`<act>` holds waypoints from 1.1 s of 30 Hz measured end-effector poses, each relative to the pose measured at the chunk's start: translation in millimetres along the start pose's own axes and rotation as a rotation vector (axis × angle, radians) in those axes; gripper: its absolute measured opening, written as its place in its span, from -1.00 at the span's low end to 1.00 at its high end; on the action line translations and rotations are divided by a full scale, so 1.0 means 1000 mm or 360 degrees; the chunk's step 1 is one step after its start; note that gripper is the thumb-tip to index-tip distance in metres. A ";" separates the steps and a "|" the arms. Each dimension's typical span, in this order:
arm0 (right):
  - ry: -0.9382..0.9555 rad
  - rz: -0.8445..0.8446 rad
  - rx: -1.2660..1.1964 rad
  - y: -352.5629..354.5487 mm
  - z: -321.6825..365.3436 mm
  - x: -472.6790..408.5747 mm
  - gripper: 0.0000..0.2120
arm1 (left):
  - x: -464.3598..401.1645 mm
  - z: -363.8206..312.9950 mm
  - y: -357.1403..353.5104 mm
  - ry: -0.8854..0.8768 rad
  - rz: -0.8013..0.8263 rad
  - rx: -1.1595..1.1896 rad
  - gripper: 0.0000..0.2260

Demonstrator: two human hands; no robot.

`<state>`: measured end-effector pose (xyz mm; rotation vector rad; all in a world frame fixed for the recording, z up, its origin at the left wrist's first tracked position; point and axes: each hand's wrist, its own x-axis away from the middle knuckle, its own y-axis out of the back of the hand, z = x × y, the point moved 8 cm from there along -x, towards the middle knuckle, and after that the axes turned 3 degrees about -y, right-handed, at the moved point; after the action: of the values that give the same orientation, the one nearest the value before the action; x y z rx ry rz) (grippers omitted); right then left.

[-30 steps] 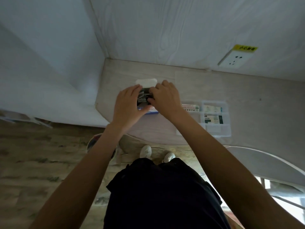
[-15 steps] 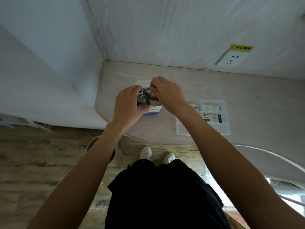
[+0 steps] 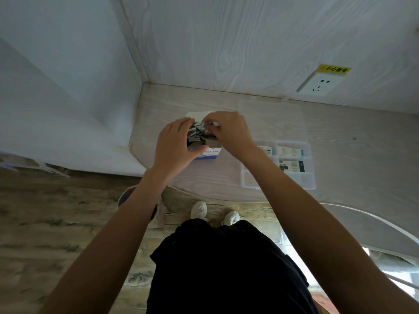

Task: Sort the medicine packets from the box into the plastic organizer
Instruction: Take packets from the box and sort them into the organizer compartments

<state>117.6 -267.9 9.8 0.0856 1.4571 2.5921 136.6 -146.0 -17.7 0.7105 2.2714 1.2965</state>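
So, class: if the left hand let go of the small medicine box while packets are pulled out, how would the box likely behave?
The box looks like thin card, so probably light and apt to slide or lift. The left hand grips its side while the right hand pinches the packets, which suggests it needs steadying. It would likely dent if squeezed.

The right hand [image 3: 229, 132] has risen slightly, drawing dark, silvery medicine packets [image 3: 205, 126] higher above the white-and-blue cardboard box [image 3: 208, 154].
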 end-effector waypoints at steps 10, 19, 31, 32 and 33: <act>-0.0795 -0.0347 -0.1497 0.061 -0.068 0.046 -0.87 | 0.003 -0.027 0.039 0.0028 -0.0132 0.0370 -0.38; -0.0457 -0.0051 -0.1255 0.101 -0.079 0.101 -0.91 | 0.011 -0.145 -0.028 0.0344 0.1145 0.1516 -0.77; -0.0775 -0.0167 -0.1397 0.087 -0.155 0.157 -0.91 | 0.033 -0.187 -0.094 0.0744 0.0698 0.1790 -0.87; -0.0780 -0.0154 -0.1397 0.086 -0.158 0.159 -0.91 | 0.035 -0.188 -0.096 0.0782 0.0648 0.1792 -0.86; -0.0783 -0.0130 -0.1395 0.085 -0.160 0.161 -0.91 | 0.037 -0.188 -0.097 0.0820 0.0586 0.1793 -0.86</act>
<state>-71.9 -418.1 -5.7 0.4822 0.1211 2.6225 -24.6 -288.4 -18.1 1.2893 3.3860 0.1551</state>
